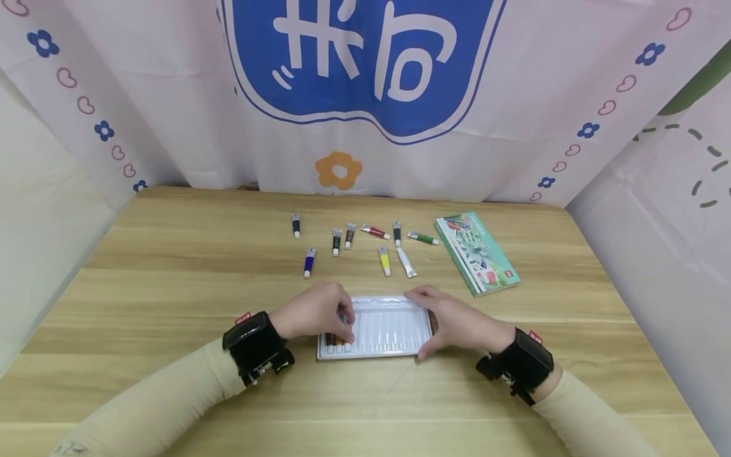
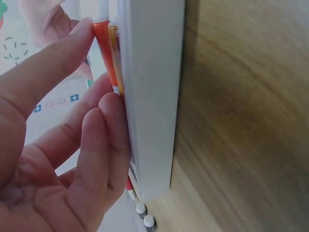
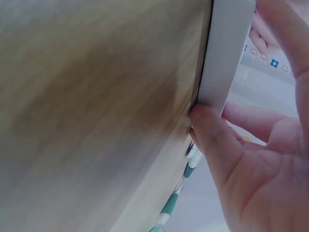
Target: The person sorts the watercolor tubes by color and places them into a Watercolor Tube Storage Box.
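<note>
Hands, two: left hand (image 1: 320,311), thumb and finger pinching an orange tube (image 2: 106,55) at the left end of a white tray (image 1: 394,322); right hand (image 1: 465,324), spanning and holding the tray's right end, thumb at the near edge. Stage, as judged: early. Placed: at least two capped tubes (image 1: 330,341), leftmost grooves. Outstanding: bare grooves to the right; nine tubes on the tabletop (image 1: 171,279), namely yellow (image 1: 384,261), white (image 1: 406,261), red (image 1: 375,232), blue (image 1: 309,261), green (image 1: 423,238), dark green (image 1: 396,235), three darker (image 1: 336,242). Beside them: illustrated green box (image 1: 477,254), right
</note>
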Motion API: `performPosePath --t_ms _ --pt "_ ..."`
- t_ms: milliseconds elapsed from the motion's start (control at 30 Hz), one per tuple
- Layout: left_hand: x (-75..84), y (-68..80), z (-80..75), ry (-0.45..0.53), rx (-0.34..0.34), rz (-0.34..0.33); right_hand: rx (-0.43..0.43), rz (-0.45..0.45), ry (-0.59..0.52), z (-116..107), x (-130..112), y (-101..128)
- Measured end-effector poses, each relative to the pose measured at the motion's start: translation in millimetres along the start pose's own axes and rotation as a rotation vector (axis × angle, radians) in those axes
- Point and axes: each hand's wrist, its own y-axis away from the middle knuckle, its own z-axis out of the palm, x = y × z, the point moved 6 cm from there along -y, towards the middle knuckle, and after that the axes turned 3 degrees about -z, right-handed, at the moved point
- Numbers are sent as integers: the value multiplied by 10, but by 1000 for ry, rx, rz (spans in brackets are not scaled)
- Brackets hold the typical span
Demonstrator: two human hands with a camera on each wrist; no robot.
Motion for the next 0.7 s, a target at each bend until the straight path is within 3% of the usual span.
performPosePath --t_ms 700 --pt "42 -28 36 -63 -24 -1 -5 3 8 -5 -23 -4"
